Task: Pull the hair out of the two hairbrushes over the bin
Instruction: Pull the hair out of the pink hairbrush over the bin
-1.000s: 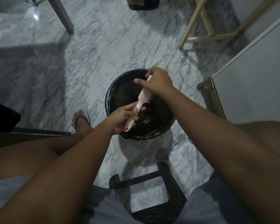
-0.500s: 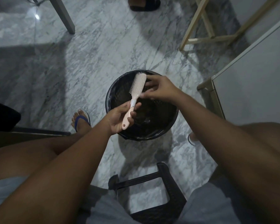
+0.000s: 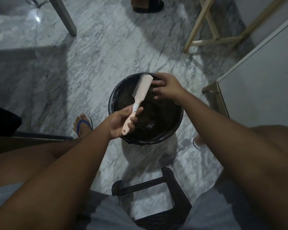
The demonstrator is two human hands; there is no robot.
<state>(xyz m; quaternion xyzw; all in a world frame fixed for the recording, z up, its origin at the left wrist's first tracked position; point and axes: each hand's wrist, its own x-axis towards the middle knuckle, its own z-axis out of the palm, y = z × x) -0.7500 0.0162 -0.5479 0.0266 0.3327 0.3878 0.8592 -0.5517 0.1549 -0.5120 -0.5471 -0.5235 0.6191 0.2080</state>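
A pale pink hairbrush hangs over the round black bin on the marble floor. My left hand grips its handle, with the brush head pointing up and away and the bristles facing left. My right hand hovers just right of the brush head over the bin's far rim, fingers spread and blurred; whether it holds any hair I cannot tell. Dark clumps lie in the bottom of the bin. Only one brush is in view.
A black plastic stool stands under me between my knees. A white cabinet rises on the right, a wooden frame at the back right, a table leg at the back left. My sandalled foot rests left of the bin.
My left hand has turned the brush so its bristles face left and its head points further away. My right hand came off the brush head and moved to its right side.
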